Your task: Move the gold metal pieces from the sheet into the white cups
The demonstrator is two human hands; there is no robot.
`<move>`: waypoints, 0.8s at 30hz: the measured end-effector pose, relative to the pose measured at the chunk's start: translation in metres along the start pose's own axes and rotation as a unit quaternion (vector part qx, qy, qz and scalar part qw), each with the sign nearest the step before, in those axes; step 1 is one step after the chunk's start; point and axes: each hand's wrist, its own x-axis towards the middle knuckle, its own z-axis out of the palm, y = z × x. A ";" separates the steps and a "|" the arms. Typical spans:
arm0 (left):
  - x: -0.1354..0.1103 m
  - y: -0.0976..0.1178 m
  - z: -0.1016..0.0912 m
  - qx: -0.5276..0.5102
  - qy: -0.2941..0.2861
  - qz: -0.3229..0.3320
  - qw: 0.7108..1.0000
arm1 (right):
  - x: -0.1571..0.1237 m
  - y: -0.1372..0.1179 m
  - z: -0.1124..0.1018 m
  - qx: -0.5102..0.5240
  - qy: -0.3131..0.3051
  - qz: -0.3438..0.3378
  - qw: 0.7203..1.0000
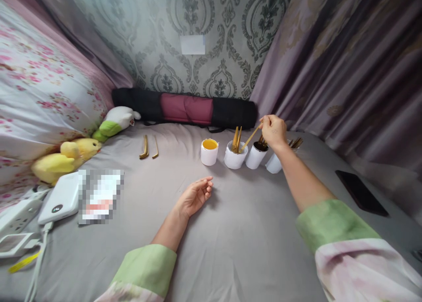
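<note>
My right hand (274, 129) is closed in a pinch on the upper end of a thin gold-coloured stick (252, 137). The stick slants down to the left, with its lower end in a white cup (234, 161) that also holds several upright gold-coloured sticks (236, 139). Below my right wrist are two more white cups, a dark-mouthed one (255, 160) and a partly covered one (273, 165), both with gold-coloured utensils in them. My left hand (197, 195) lies on the grey sheet, palm turned inward, fingers loosely bent and holding nothing. Beyond it stands a white cup with a yellow inside (209, 156).
Bent gold-coloured rods (144, 148) lie left of the cups. A black and maroon bag (187, 108) runs along the wall. At left are plush toys (62, 159), a power bank (61, 196), a blurred packet (101, 196) and a power strip (20, 216); at right, a phone (361, 192).
</note>
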 end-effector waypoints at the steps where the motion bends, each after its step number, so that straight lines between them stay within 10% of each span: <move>1: 0.000 0.000 0.000 0.000 0.000 0.000 1.000 | 0.000 0.000 0.001 0.000 -0.004 0.000 1.000; 24: 0.002 -0.001 -0.003 0.002 -0.011 0.002 1.000 | -0.002 0.005 0.022 -0.010 -0.110 -0.040 0.993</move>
